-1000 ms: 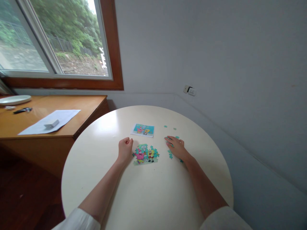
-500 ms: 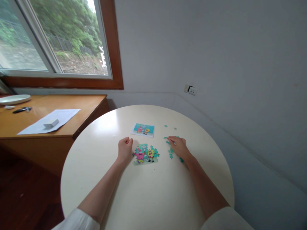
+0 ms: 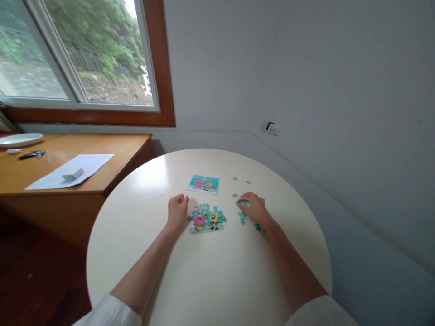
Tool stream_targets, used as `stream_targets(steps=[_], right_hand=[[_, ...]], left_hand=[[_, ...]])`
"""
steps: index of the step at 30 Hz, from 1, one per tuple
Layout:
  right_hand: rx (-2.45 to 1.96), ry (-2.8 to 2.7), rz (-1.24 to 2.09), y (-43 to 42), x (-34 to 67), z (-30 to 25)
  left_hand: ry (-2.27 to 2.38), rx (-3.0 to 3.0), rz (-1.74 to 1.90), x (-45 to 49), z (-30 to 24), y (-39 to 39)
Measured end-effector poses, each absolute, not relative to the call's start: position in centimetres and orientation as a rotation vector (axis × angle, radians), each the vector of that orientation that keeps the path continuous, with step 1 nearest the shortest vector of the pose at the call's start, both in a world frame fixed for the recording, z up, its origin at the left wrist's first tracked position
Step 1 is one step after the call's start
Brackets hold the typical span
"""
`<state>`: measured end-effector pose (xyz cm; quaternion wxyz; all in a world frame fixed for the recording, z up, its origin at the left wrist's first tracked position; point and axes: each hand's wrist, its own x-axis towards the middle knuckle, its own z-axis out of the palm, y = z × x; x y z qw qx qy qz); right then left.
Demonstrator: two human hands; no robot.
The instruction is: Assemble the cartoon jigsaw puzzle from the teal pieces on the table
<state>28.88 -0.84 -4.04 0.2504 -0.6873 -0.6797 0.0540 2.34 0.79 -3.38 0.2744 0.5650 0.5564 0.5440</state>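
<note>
My left hand (image 3: 177, 211) rests on the table as a closed fist, plainly with nothing in it, just left of a partly joined jigsaw puzzle (image 3: 205, 219) with cartoon figures. To the right of the puzzle, my right hand (image 3: 252, 206) reaches over loose teal puzzle pieces, its fingers bent and drawn together. The fingertips are on a small puzzle piece (image 3: 237, 203) at the left side of that group. More puzzle pieces (image 3: 242, 218) lie below the fingers, and some are partly hidden by the hand. Beyond the puzzle lies a printed reference picture (image 3: 204, 184) of the same figures.
All this lies on a round white table (image 3: 210, 280). Two stray pieces (image 3: 235, 179) sit farther back. At left stands a wooden desk (image 3: 129, 145) with a paper sheet (image 3: 91, 163), a white plate (image 3: 20, 140) and a dark object (image 3: 31, 155). A wall socket (image 3: 273, 129) is behind.
My right hand's fingertips have shifted slightly toward me, from the piece at the upper left of the loose group to the one below it. My left fist has stayed put.
</note>
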Motion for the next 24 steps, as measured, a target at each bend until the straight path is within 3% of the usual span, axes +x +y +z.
stream_targets(steps=[24], right_hand=[[-1.78,-1.989,0.117,-0.2,27.0,-4.1]], left_hand=[[1.483,1.471,1.468,2.5,-3.0,0.6]])
